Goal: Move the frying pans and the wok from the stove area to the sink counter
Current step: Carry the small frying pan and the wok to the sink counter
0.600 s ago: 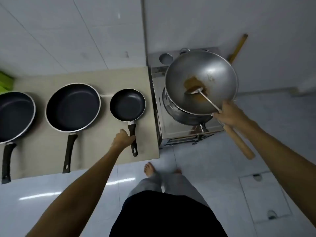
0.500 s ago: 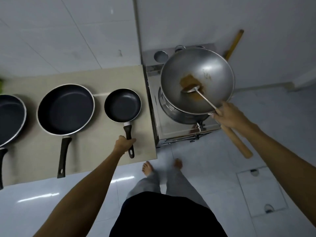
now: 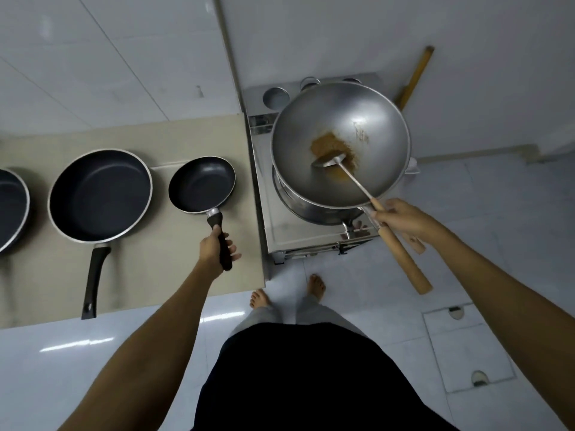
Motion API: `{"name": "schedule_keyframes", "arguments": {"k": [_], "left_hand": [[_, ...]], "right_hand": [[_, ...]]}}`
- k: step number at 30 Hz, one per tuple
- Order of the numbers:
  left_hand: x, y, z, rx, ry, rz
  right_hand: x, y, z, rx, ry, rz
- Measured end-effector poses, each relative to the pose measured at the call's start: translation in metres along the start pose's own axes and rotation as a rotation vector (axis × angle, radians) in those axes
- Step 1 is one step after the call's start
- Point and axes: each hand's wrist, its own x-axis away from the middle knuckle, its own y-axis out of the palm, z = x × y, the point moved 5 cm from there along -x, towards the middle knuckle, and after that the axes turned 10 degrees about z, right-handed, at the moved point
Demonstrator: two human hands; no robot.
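Left hand [image 3: 214,248] grips the small pan [image 3: 202,184] handle; right hand [image 3: 404,220] clasps wok [image 3: 340,144] and ladle [image 3: 370,200] handles — third pan [image 3: 12,206] cut off.

Both forearms are bare, with no sleeves, watch or rings showing on the left hand [image 3: 214,250] or the right hand [image 3: 401,219]. A black top [image 3: 298,377] fills six o'clock; beyond it, grey trousers [image 3: 298,312] and bare feet [image 3: 259,298].

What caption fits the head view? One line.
Left hand grips the small frying pan; right hand holds wok and ladle over the stove.
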Motion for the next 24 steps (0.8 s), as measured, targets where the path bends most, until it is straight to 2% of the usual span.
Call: {"name": "schedule_keyframes", "arguments": {"k": [4, 7, 12, 14, 24], "left_hand": [[0.009, 0.012, 0.009, 0.096, 0.026, -0.027], [0.022, 0.019, 0.005, 0.068, 0.123, 0.05], [0.05, 0.03, -0.011, 0.12, 0.22, 0.049], [0.06, 0.036, -0.012, 0.138, 0.233, 0.027], [0.103, 0.061, -0.02, 0.061, 0.321, -0.087]], "right_hand": [[0.0, 0.004, 0.022, -0.237, 0.082, -0.164], [0.003, 0.006, 0.044, -0.359, 0.191, -0.302], [0.008, 0.019, 0.075, -0.919, 0.416, -0.565], [0.011, 0.029, 0.082, -1.052, 0.436, -0.643], [0.017, 0.063, 0.071, -1.245, 0.444, -0.76]]}}
